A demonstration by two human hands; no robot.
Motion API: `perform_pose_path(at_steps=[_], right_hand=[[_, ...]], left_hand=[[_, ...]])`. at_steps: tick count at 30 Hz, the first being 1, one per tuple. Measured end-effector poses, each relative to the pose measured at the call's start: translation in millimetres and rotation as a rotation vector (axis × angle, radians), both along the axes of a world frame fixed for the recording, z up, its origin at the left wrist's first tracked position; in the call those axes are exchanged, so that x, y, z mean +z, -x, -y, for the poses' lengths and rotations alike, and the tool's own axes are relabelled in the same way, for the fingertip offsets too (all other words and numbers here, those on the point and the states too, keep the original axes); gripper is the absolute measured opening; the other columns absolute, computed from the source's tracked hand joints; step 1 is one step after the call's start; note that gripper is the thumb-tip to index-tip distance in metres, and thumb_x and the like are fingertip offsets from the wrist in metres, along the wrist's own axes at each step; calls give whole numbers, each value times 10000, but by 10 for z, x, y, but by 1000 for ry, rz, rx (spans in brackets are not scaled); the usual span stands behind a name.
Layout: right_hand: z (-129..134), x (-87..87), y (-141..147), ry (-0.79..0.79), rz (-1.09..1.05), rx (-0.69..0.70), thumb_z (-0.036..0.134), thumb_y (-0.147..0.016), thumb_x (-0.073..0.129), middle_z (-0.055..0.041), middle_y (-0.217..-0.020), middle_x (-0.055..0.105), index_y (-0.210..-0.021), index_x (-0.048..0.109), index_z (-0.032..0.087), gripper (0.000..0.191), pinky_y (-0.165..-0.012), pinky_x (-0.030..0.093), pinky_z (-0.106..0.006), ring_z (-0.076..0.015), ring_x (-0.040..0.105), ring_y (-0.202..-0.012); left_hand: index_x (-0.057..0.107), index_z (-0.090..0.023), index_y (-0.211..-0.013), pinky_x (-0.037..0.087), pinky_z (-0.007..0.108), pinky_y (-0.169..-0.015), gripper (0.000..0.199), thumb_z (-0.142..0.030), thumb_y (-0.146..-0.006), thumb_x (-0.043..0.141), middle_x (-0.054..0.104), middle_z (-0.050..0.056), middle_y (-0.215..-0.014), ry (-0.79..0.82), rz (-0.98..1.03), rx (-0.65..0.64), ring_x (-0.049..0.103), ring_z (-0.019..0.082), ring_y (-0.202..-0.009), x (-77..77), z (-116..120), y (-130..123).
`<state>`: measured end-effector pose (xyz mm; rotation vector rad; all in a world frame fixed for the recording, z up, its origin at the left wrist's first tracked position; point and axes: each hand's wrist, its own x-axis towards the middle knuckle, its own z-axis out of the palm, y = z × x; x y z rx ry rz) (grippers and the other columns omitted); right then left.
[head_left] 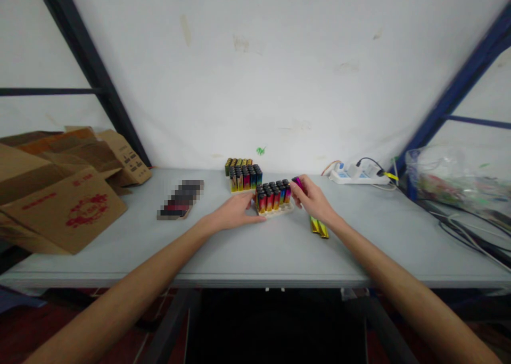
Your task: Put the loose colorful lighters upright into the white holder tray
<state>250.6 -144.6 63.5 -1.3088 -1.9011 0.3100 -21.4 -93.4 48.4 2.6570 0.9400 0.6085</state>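
Note:
My left hand (233, 211) grips the left end of a low white tray (275, 213), its thumb along the front edge. Packed upright in the tray are rows of shiny tubes (269, 200) with black tops, coloured red, gold, blue and purple. At the tray's right end, my right hand (313, 198) pinches a purple, dark-ended tube (297, 182), tilted and partly hidden by the fingers. Beneath my right wrist, gold tubes (319, 228) lie flat on the table.
Behind the tray stand a second group of black-topped tubes (246, 178) and a gold-topped group (238, 163). A blurred-out phone-like slab (181, 199) lies left. Cardboard boxes (80, 204) fill the far left. A power strip (359, 176), cables and plastic bags (459, 175) are right.

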Motion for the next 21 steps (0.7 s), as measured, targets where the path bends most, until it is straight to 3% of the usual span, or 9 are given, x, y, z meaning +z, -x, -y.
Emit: perform_pose_path(at_steps=[3, 5, 9, 15, 21], right_hand=[[4, 37, -17, -172, 79, -15, 564, -1025, 456, -49, -848, 631, -918, 580, 206, 394, -737, 452, -302, -188, 579, -787], [2, 46, -20, -206, 178, -25, 560, -1020, 478, -51, -806, 625, -832, 581, 207, 413, -723, 433, -300, -189, 568, -755], [-10, 9, -7, -74, 271, -33, 529, -1036, 470, -13, -672, 631, -782, 553, 214, 413, -621, 370, -275, -165, 552, -599], [12, -4, 61, -28, 288, -65, 424, -1042, 507, -43, -754, 718, -858, 583, 204, 297, -621, 366, -262, -182, 628, -647], [17, 64, 71, 65, 342, -38, 411, -1054, 500, -34, -684, 707, -849, 606, 195, 316, -606, 388, -257, -176, 641, -603]], left_hand=[[617, -174, -1050, 476, 328, -721, 561, -669, -801, 704, 677, 73, -959, 8, 9, 4, 626, 243, -816, 8, 8, -1], [620, -175, -1042, 478, 332, -722, 561, -671, -795, 705, 675, 70, -946, 11, 13, 3, 625, 244, -815, 4, 6, -1], [621, -177, -1022, 478, 338, -719, 567, -688, -789, 697, 668, 66, -918, 6, 25, 0, 619, 244, -799, -13, -5, -1], [623, -170, -1031, 465, 333, -709, 574, -693, -801, 685, 668, 69, -912, -12, -4, 9, 620, 247, -795, -23, -11, -3], [622, -166, -1053, 460, 329, -699, 595, -699, -798, 691, 679, 73, -939, -9, -4, 9, 620, 243, -789, -32, -13, -3]])
